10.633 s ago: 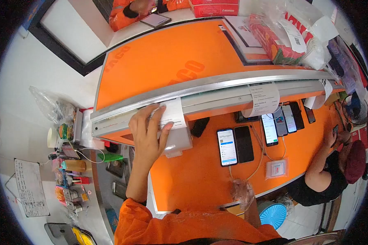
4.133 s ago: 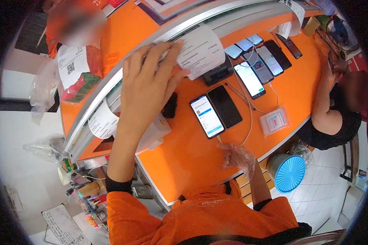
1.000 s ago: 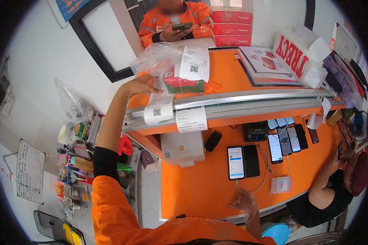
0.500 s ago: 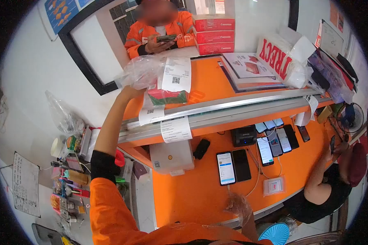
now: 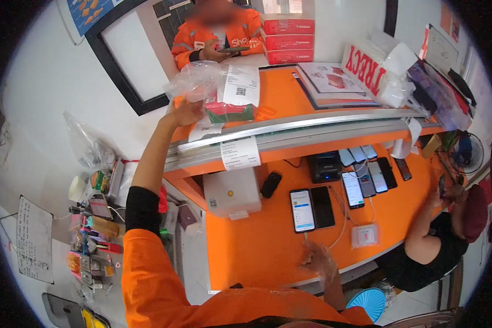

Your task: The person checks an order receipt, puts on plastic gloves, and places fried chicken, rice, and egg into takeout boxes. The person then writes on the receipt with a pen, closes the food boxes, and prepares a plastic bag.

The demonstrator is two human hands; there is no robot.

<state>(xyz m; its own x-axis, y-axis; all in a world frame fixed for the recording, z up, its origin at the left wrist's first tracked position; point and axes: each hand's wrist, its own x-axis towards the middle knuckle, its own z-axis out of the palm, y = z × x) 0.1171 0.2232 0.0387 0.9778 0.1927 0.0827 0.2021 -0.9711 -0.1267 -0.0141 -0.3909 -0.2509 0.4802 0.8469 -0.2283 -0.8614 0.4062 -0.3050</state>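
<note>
Fingers of the left hand [image 5: 186, 113]: reaching against the clear bag [image 5: 194, 79]; I cannot tell whether they are pinching it.
Bag: lying just beyond and right of these fingers, holding a red-and-green packet [image 5: 229, 113], a receipt [image 5: 241, 85] showing over it.
Paper slip [image 5: 206, 132]: lying just below them.
Fingers of the right hand [image 5: 319, 263]: showing through clear plastic, too blurred to tell spread from pressed.
Lit phone [image 5: 302, 210]: lying just beyond them.

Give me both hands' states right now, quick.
Left hand: at the bagged package; whether it grips cannot be told.
Right hand: in a clear plastic glove, loosely open, nothing visibly held.
</note>
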